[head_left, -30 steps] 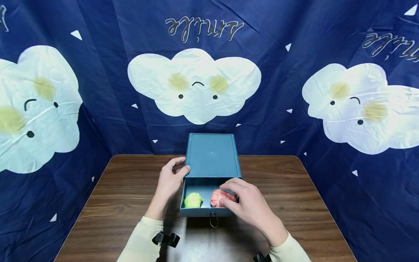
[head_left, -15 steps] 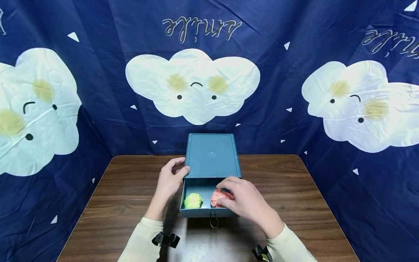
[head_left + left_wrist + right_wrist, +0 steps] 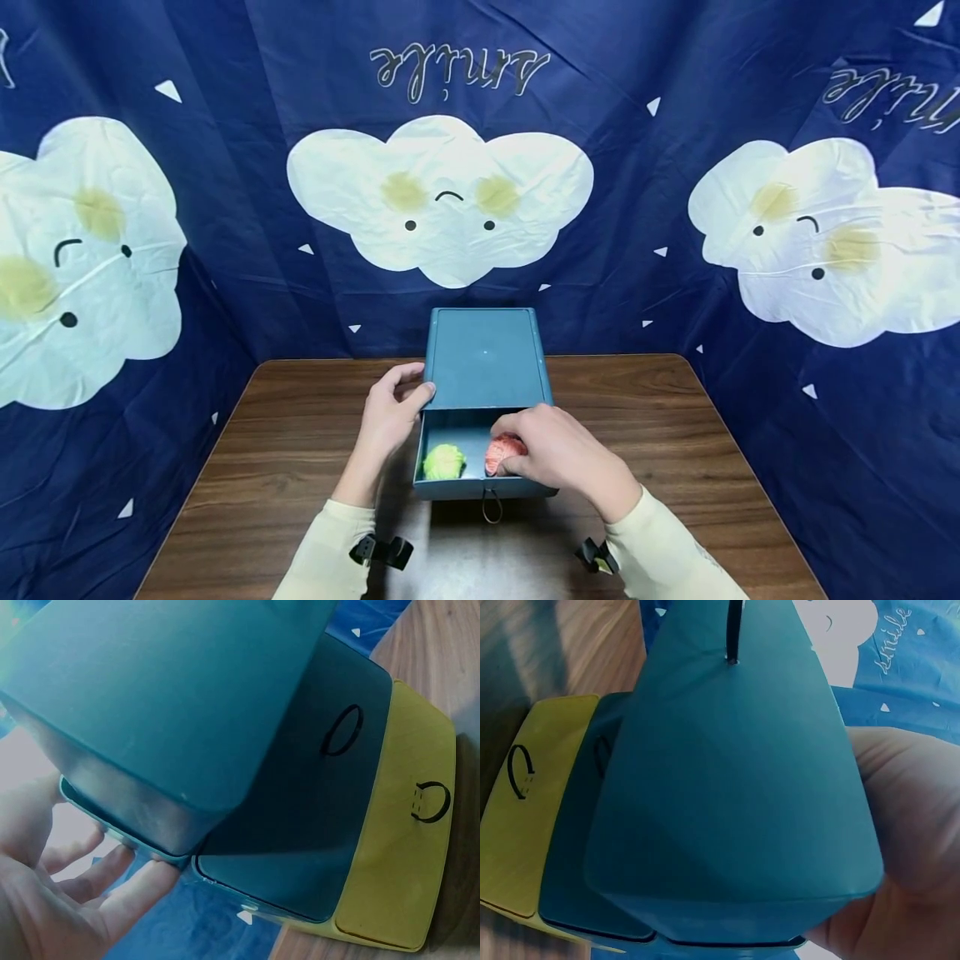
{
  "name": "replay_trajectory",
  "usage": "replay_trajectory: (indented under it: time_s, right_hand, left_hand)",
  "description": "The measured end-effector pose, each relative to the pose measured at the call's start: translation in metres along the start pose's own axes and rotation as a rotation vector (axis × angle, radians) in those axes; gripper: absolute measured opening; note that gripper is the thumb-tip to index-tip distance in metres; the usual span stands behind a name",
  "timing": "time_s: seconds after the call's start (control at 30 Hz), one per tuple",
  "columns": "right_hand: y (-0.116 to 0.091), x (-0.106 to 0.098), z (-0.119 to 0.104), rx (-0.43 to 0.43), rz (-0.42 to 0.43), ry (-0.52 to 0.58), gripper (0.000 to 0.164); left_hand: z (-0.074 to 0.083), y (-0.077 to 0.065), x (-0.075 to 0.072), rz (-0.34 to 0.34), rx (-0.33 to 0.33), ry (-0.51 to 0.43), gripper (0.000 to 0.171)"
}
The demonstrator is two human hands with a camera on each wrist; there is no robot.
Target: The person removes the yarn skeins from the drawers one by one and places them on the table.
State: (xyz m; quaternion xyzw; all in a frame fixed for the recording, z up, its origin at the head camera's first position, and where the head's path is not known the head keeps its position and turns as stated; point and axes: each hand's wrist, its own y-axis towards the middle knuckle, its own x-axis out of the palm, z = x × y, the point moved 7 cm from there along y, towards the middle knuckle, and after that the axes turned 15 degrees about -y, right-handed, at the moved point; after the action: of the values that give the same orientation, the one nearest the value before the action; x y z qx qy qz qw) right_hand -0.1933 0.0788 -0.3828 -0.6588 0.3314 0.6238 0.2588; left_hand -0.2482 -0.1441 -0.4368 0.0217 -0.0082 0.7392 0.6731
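Observation:
A teal drawer cabinet (image 3: 485, 358) stands on the table with its top drawer (image 3: 457, 490) pulled out. Inside the drawer, a bright green crinkled ball (image 3: 444, 462) lies at the left. At the right is a pink bundle (image 3: 499, 452) that looks like yarn; my right hand (image 3: 558, 446) holds it between thumb and fingers, covering its right part. My left hand (image 3: 387, 414) rests against the cabinet's left side. Its extended fingertips (image 3: 154, 877) press on the frame beside the drawer in the left wrist view. The drawer hides the pink bundle from the right wrist view.
Below the open drawer sit a closed teal drawer (image 3: 307, 817) and a yellow one (image 3: 397, 825), each with a dark loop pull. The brown wooden table (image 3: 285, 450) extends around the cabinet. A navy cloth (image 3: 622, 275) with white clouds surrounds the table.
My right hand has shifted slightly left over the drawer and covers more of the pink bundle. The left hand, drawer and green ball stay in place.

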Motion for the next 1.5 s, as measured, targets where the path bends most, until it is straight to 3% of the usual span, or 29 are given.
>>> replay_trajectory:
  time_s: [0.13, 0.3, 0.83, 1.07, 1.5]
  right_hand:
    - [0.002, 0.002, 0.000, -0.012, -0.033, 0.016, 0.020]
    - [0.004, 0.002, 0.000, -0.040, -0.015, 0.020, 0.013]
    - [-0.002, -0.004, 0.004, -0.076, 0.049, 0.085, 0.020]
    - [-0.007, -0.014, 0.003, -0.096, 0.119, 0.120, 0.026]
    - [-0.018, -0.033, 0.008, -0.107, 0.245, 0.213, 0.022]
  left_hand:
    - [0.000, 0.001, 0.000, 0.000, 0.004, 0.003, 0.040]
    - [0.001, 0.001, 0.001, 0.002, 0.006, 0.015, 0.040]
    - [0.000, -0.001, 0.000, 0.008, 0.007, 0.013, 0.040]
    - [0.000, -0.001, 0.001, 0.003, 0.001, 0.012, 0.041]
    - [-0.002, -0.002, 0.000, 0.006, 0.002, 0.009, 0.041]
